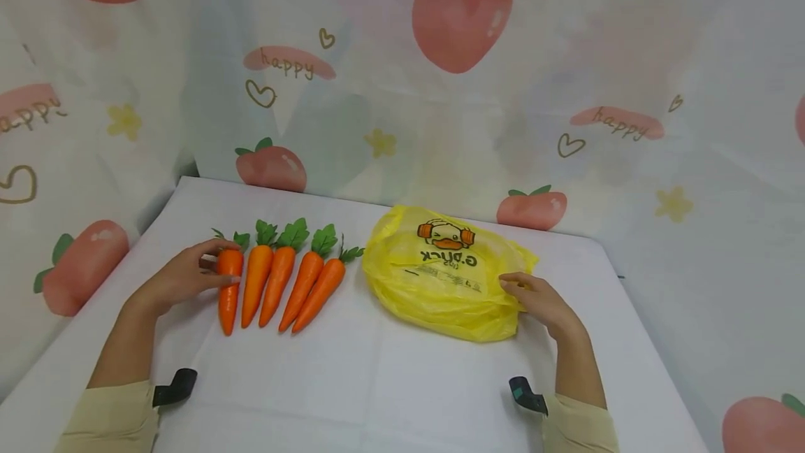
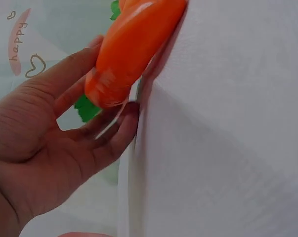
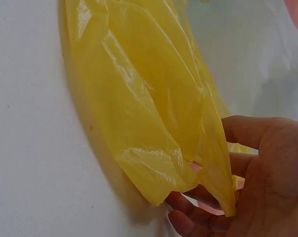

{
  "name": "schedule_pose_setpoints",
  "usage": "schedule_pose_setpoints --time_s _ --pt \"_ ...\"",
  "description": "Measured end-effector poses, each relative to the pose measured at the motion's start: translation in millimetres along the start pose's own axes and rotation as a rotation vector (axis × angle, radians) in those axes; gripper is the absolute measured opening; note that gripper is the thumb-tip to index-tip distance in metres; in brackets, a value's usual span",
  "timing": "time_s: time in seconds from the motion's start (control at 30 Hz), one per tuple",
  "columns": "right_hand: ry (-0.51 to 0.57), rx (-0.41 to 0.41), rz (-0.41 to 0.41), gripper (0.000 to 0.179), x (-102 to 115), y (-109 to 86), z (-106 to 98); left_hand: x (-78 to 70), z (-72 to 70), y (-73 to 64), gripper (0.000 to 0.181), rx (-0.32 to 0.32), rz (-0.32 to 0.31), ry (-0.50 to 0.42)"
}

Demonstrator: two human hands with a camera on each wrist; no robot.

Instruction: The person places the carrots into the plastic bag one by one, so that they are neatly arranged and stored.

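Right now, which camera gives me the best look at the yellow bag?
The head view: it shows nearly the whole yellow bag, duck print included, with the right hand at its edge. The right wrist view shows only a close part, wrinkled plastic without the print. The left wrist view shows none of it.

Remotely, I see orange carrots [image 1: 277, 286] with green leaves [image 1: 293, 235], a yellow duck-printed bag [image 1: 434, 275], and pastel strawberry-and-heart-patterned cloth [image 1: 352, 89] past the far edge of the white table [image 1: 377, 383].

A white table [image 1: 390, 386] bears carrots [image 1: 277, 285] and a yellow bag [image 1: 440, 278].
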State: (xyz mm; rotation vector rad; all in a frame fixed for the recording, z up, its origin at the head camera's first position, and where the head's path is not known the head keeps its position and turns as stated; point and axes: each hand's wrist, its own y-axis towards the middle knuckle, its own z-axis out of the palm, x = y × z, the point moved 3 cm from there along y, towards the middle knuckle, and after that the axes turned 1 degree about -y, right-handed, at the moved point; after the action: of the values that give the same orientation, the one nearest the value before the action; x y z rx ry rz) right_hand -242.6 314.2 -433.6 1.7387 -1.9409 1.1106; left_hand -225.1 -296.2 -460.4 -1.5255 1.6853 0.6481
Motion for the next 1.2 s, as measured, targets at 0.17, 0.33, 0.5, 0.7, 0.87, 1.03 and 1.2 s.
schedule_pose_setpoints --time_s 0.17,0.33,0.5,0.7,0.87,1.03,1.2 --pt "-0.028 0.007 -0.003 0.055 2.2 -0.3 -0.3 -1.3 -1.4 -1.8 0.065 -0.030 -0.009 -0.076" --pt "-0.038 -0.013 -0.008 0.052 2.4 -0.3 0.7 -4.5 -1.7 -0.8 0.068 -0.054 -0.019 -0.071" --pt "-0.044 -0.033 -0.017 0.051 4.5 -0.2 -0.1 -10.1 -2.6 -1.3 0.074 -0.066 -0.023 -0.061" --pt "-0.020 -0.042 0.006 0.049 3.2 0.0 1.6 -21.2 -0.1 -2.8 0.073 -0.079 0.004 -0.064" --pt "-0.028 -0.047 -0.003 0.046 3.7 1.3 2.9 -31.9 2.8 -4.5 0.072 -0.087 0.044 -0.079" --pt "-0.019 -0.042 -0.012 0.046 4.1 2.5 4.1 -40.2 4.0 -7.3 0.070 -0.092 0.056 -0.095" --pt "-0.020 -0.039 -0.005 0.045 2.7 2.4 5.0 -47.7 4.3 -7.4 0.070 -0.097 0.051 -0.088"
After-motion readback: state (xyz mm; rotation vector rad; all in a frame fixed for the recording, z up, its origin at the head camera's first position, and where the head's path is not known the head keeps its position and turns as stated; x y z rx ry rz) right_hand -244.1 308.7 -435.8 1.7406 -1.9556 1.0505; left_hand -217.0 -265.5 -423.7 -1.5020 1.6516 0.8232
